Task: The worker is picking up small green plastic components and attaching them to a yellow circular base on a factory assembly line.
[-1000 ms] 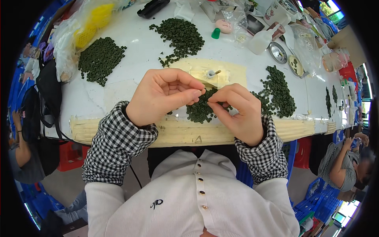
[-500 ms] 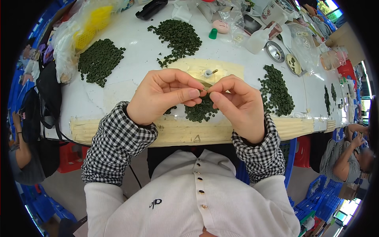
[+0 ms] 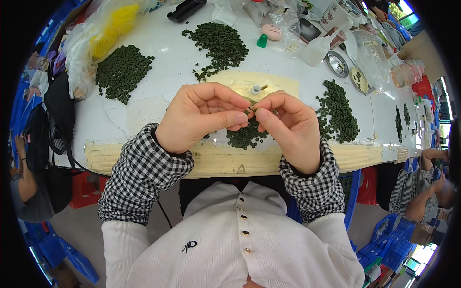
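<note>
My left hand (image 3: 194, 113) and my right hand (image 3: 290, 125) meet fingertip to fingertip over the near middle of the table. Thumb and forefinger of each are pinched together. A tiny green piece (image 3: 250, 110) shows between the fingertips, mostly covered by them; its exact shape cannot be made out. Right below and behind the hands lies a small pile of dark green ring-shaped pieces (image 3: 246, 138). Just past the fingers, a short brownish peg sticks out of a small grey-white holder (image 3: 256, 90) on a cream-coloured sheet (image 3: 283, 82).
Larger heaps of the green pieces lie at the left (image 3: 122, 72), far middle (image 3: 221, 45) and right (image 3: 338, 113). Beyond are a white bottle (image 3: 314, 52), a round tin (image 3: 337, 64) and a green cap (image 3: 262, 41). A padded edge (image 3: 216, 161) lines the table front.
My fingertips have shifted slightly around the small piece, and a bit of green now shows more between them. Both hands stay in nearly the same place; the heaps look unchanged.
</note>
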`<action>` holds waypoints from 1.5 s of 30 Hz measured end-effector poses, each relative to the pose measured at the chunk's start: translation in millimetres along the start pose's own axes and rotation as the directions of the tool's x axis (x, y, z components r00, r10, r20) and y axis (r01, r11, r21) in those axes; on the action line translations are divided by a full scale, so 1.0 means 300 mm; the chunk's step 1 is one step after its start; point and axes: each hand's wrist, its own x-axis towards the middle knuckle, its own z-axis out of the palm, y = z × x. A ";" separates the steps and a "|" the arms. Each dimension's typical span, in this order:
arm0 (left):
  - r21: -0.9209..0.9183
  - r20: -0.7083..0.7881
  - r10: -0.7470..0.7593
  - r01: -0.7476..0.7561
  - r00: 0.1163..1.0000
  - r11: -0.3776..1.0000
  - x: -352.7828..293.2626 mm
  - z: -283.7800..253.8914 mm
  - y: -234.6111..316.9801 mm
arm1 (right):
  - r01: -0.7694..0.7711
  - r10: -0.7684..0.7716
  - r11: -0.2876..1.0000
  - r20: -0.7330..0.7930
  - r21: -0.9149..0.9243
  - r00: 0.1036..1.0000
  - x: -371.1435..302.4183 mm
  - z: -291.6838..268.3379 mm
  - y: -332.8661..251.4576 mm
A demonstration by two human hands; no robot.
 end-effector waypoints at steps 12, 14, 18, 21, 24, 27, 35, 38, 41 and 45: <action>0.060 -0.017 0.155 -0.154 0.988 0.986 0.003 0.006 -0.025 | 0.223 -0.293 0.881 -0.110 -0.416 0.950 0.013 0.026 0.024; 0.084 -0.031 0.171 -0.168 0.985 0.982 -0.001 0.009 -0.028 | 0.245 -0.329 0.855 -0.113 -0.457 0.937 0.015 0.031 0.028; 0.102 -0.047 0.198 -0.193 0.979 0.976 -0.001 0.012 -0.036 | 0.255 -0.351 0.844 -0.126 -0.473 0.928 0.015 0.040 0.033; 0.104 -0.054 0.208 -0.202 0.977 0.974 -0.003 0.013 -0.038 | 0.251 -0.340 0.852 -0.122 -0.460 0.932 0.015 0.041 0.031; 0.112 -0.056 0.224 -0.216 0.973 0.970 -0.002 0.015 -0.038 | 0.245 -0.318 0.877 -0.118 -0.413 0.941 0.012 0.037 0.032; 0.117 -0.082 0.252 -0.242 0.964 0.963 -0.002 0.014 -0.040 | 0.188 -0.241 0.924 -0.125 -0.334 0.962 0.007 0.043 0.016; 0.189 -0.115 0.261 -0.237 0.959 0.953 -0.007 0.021 -0.035 | 0.205 -0.248 0.890 -0.056 -0.406 0.967 0.004 0.031 0.014; 0.190 -0.070 0.262 -0.245 0.962 0.951 -0.012 0.019 -0.034 | 0.220 -0.253 0.909 -0.048 -0.354 0.966 0.009 0.028 0.012; 0.192 -0.025 0.228 -0.219 0.973 0.957 -0.015 0.019 -0.025 | 0.215 -0.237 0.935 -0.049 -0.283 0.970 0.010 0.020 0.014; 0.116 0.013 0.195 -0.195 0.981 0.974 -0.016 0.019 -0.019 | 0.301 -0.346 0.851 -0.029 -0.430 0.938 0.014 0.018 0.012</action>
